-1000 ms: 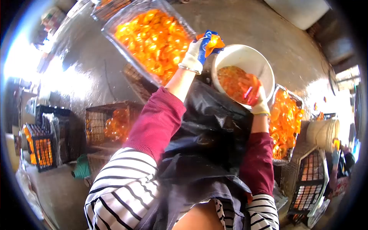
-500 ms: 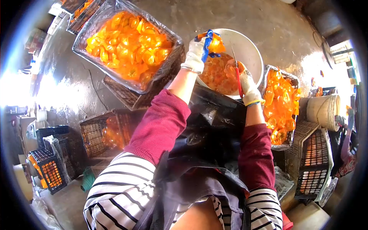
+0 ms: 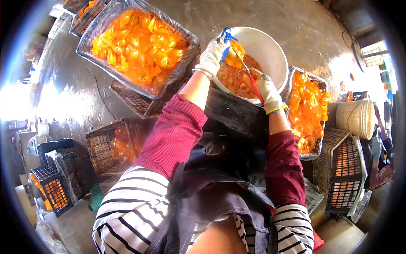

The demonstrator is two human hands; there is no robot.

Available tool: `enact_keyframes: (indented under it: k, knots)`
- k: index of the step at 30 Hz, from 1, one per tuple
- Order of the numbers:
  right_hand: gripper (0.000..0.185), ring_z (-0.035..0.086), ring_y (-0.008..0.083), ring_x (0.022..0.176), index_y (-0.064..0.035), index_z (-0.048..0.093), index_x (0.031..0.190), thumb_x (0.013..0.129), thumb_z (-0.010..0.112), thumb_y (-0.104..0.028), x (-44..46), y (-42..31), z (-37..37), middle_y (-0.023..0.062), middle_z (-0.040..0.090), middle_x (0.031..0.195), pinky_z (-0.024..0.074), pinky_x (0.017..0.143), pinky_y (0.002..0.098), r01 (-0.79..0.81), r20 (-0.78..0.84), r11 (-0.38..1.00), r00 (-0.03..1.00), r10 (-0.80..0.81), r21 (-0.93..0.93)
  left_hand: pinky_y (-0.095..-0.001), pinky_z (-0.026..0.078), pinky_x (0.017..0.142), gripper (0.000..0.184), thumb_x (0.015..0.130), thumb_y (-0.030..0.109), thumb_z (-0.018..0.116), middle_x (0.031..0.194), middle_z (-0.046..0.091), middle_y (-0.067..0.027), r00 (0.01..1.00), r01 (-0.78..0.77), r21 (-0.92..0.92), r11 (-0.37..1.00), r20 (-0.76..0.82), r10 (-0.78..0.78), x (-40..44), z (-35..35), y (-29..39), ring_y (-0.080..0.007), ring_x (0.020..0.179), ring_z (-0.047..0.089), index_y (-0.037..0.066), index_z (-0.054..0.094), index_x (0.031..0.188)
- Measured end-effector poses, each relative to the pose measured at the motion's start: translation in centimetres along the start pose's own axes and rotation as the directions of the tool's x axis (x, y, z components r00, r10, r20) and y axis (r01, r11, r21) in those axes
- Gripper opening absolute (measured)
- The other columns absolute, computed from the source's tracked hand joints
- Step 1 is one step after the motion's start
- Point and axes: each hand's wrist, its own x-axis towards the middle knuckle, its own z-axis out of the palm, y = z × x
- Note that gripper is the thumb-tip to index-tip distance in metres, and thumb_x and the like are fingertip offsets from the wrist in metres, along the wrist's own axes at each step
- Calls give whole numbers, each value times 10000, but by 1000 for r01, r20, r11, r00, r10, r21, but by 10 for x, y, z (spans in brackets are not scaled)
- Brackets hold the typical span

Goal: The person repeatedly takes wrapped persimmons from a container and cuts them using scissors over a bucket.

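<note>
My left hand [image 3: 212,54], in a white glove with blue fingertips, grips an orange bell pepper [image 3: 235,55] over the left side of a white bucket [image 3: 275,53]. My right hand [image 3: 269,94], gloved too, is closed round the red handle of a knife [image 3: 256,92]. The knife's thin blade points up and left, its tip at the pepper; whether it cuts in, I cannot tell. Below both hands, wet orange-red pulp and scraps [image 3: 230,81] lie in the bucket. Part of the pepper is hidden behind my left fingers.
Left of the bucket, a plastic-lined crate [image 3: 100,67] is heaped with orange pepper pieces. Another full crate [image 3: 311,156] stands at its right. Farther right are a second white bucket [image 3: 353,116], stacked crates [image 3: 343,186] and a person's arm. More crates [image 3: 101,154] sit at lower left.
The knife has swung leftward, bringing its blade tip from beside the pepper to the pepper itself. My right hand has shifted slightly left; my left hand has turned a little with the pepper.
</note>
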Motion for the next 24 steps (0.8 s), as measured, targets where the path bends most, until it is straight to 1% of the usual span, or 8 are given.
enact_keyframes:
  k: [2,5,9,10,12,19,22,24]
  knots:
    - [353,605,137,666,10,530,1167,886,592,-194,-6,-23,2,116,654,849,495,573,243,-107,-9,994,994,107,-28,-286,475,874,500,915,447,467,1012,637,-80,980,174,-322,931,-36,-196,7,-5,-6,-196,907,617,46,528,1207]
    - [353,615,150,724,-46,573,1118,860,617,-283,5,-14,-4,84,646,827,473,622,271,-269,93,864,963,253,426,-332,490,898,467,868,347,601,1143,577,-88,992,103,-683,723,120,-27,-15,6,16,-186,1006,585,8,537,1182]
    - [362,616,144,716,-22,523,1174,883,604,-222,15,-11,5,88,635,918,504,573,239,-72,-118,978,988,96,196,-346,536,842,484,845,148,631,1136,564,-125,989,104,-480,871,146,-37,-9,13,1,-217,1027,579,-9,445,1263]
    - [355,614,143,735,-20,525,1170,880,605,-209,15,-13,7,81,628,935,506,587,241,-71,-109,938,988,114,339,-308,551,788,453,858,134,603,1131,569,-117,979,194,-370,909,140,-152,5,13,-25,-196,1004,587,-16,449,1257]
    - [341,609,141,774,-17,529,1163,876,609,-183,9,-16,9,66,615,969,511,614,245,-68,-88,795,985,151,602,-254,492,772,355,877,206,556,981,635,-108,990,-142,50,989,-1,142,7,19,-41,-185,844,611,-51,569,1121]
    - [330,603,133,706,-24,529,1162,860,615,-124,13,-6,2,64,614,911,489,562,240,-101,-151,960,978,144,262,-272,491,721,338,863,240,563,865,661,-117,985,142,-361,922,-41,-168,3,19,-26,-198,767,623,-55,611,1023]
    - [299,601,139,645,-32,541,1147,867,599,-119,25,11,5,67,621,880,471,510,241,-29,-224,998,975,16,-55,-258,498,666,301,864,211,562,832,657,-95,977,212,2,977,-40,-212,6,21,-33,-163,762,621,-42,623,1015]
    - [288,598,142,625,-40,546,1142,867,592,-111,25,18,1,68,622,864,466,506,246,-96,-145,971,981,130,217,-263,495,669,307,859,219,567,845,656,-104,975,210,-65,976,-64,-214,0,20,-24,-160,761,621,-41,626,1011]
